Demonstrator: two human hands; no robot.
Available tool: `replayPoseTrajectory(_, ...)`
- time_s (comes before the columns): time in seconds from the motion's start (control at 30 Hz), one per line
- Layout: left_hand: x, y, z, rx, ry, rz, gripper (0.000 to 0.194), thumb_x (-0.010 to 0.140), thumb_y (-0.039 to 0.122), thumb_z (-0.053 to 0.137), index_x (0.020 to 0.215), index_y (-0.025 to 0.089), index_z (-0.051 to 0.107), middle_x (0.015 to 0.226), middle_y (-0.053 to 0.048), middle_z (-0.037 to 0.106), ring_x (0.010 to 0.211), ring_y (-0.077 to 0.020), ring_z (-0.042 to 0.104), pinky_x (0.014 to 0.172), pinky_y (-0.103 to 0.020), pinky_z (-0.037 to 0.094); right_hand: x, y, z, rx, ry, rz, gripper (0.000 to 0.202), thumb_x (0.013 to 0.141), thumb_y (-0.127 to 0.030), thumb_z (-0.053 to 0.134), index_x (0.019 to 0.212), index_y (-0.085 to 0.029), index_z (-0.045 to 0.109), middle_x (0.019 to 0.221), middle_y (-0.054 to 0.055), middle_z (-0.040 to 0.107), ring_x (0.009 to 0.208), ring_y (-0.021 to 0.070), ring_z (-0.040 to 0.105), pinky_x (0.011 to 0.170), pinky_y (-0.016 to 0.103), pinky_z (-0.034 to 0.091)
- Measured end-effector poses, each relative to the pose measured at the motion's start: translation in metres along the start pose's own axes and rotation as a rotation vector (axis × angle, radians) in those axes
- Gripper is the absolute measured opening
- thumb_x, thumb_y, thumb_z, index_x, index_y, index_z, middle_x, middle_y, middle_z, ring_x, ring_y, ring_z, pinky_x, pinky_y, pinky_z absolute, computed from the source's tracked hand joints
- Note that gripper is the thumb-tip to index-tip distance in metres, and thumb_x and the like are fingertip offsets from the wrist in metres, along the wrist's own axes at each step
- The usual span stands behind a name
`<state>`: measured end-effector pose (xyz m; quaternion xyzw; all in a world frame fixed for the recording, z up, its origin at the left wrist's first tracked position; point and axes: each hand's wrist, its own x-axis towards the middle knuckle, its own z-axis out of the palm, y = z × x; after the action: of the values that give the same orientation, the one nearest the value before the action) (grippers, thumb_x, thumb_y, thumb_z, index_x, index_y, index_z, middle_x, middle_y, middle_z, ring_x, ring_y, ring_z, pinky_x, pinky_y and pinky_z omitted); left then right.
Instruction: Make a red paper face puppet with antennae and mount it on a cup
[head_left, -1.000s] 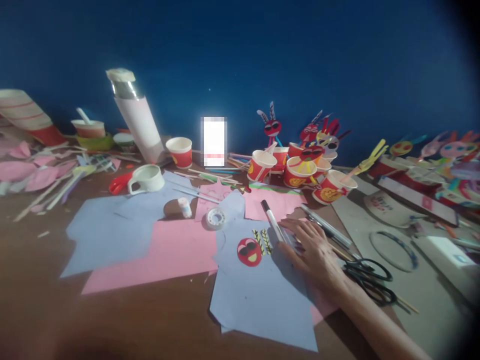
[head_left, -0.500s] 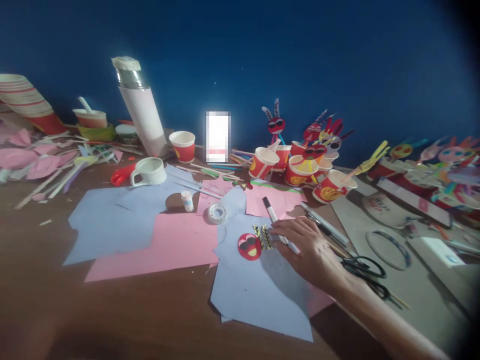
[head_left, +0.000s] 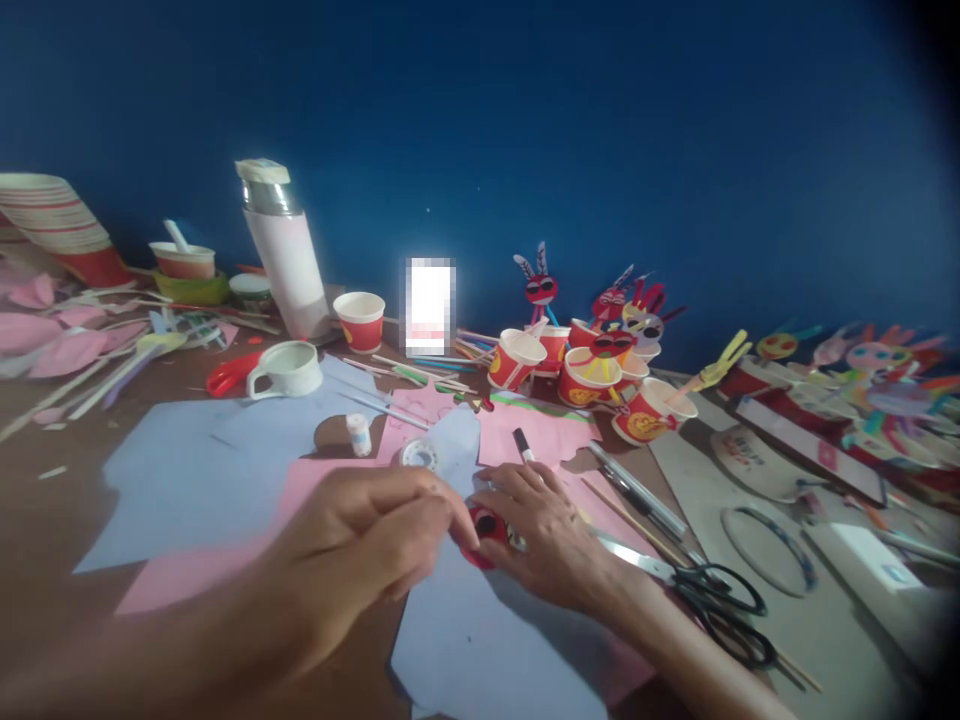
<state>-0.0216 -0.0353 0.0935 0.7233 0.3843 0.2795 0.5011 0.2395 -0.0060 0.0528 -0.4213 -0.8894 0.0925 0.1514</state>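
My left hand (head_left: 382, 540) is curled with its fingertips together at the left edge of a round red paper face (head_left: 489, 545). Whether the fingertips pinch the face or something small is hidden. My right hand (head_left: 544, 535) is open, fingers stretched out, its thumb reaching the face from the right. Under its fingers lies a marker with a black cap (head_left: 521, 441), mostly covered. The face has dark eyes and lies on blue paper (head_left: 480, 650). Its yellow striped strips are largely hidden by my right hand. Scissors (head_left: 716, 600) lie beside my right wrist.
A tape roll (head_left: 418, 456), a small white bottle (head_left: 359, 436) and a white mug (head_left: 289, 371) stand beyond my hands. Behind are a tall flask (head_left: 289, 260) and a red paper cup (head_left: 359, 322). Several decorated cups (head_left: 589, 378) stand at the right. Pink paper (head_left: 187, 575) lies left.
My left hand has come in from the left to the red face. My right hand has shifted left onto the face's right side. The camera view has tilted slightly upward.
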Motion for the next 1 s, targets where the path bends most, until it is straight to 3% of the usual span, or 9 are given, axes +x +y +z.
replayPoseTrajectory(0.1,0.035,0.012,0.013,-0.144,-0.002,-0.032,0.034,0.095,0.038,0.040,0.083,0.015,0.061,0.052,0.007,0.034,0.045,-0.0070,0.032,0.042,-0.020,0.031,-0.005,0.001,-0.003,0.027,-0.067,-0.011,0.049,0.076,-0.048,0.070,0.117,-0.026,0.057,0.129,0.009,0.056,0.121,0.0291,0.047,0.107,0.054,0.025)
replayPoseTrajectory(0.2,0.041,0.009,0.022,-0.030,0.033,0.003,0.032,0.093,0.033,0.040,0.081,0.013,0.062,0.056,0.005,0.036,0.049,-0.0077,0.032,0.045,-0.020,0.030,-0.009,0.002,-0.004,0.004,-0.103,-0.033,0.062,0.071,-0.052,0.073,0.123,-0.026,0.053,0.136,0.010,0.052,0.128,0.0314,0.041,0.110,0.059,0.016)
replayPoseTrajectory(0.43,0.035,-0.016,0.021,0.117,0.020,-0.019,0.035,0.093,0.032,0.034,0.084,0.013,0.063,0.057,0.005,0.039,0.052,-0.0088,0.036,0.049,-0.020,0.031,-0.011,0.002,0.000,-0.005,-0.089,-0.037,0.062,0.070,-0.046,0.075,0.124,-0.025,0.053,0.135,0.010,0.053,0.127,0.0316,0.044,0.110,0.059,0.021)
replayPoseTrajectory(0.67,0.040,-0.026,0.022,0.184,-0.010,0.002,0.038,0.094,0.038,0.034,0.085,0.015,0.064,0.062,0.001,0.052,0.061,-0.0126,0.046,0.057,-0.022,0.038,-0.008,0.004,0.001,0.038,-0.094,-0.016,0.059,0.063,-0.041,0.081,0.112,-0.024,0.055,0.132,0.010,0.054,0.126,0.0307,0.044,0.110,0.057,0.021)
replayPoseTrajectory(1.0,0.039,-0.017,0.025,0.054,-0.030,-0.103,0.035,0.094,0.037,0.037,0.091,0.015,0.064,0.064,0.003,0.045,0.059,-0.0114,0.040,0.054,-0.022,0.035,-0.008,-0.001,-0.002,0.043,-0.096,0.001,0.047,0.065,-0.031,0.077,0.104,-0.022,0.052,0.132,0.012,0.053,0.129,0.0299,0.040,0.112,0.056,0.011)
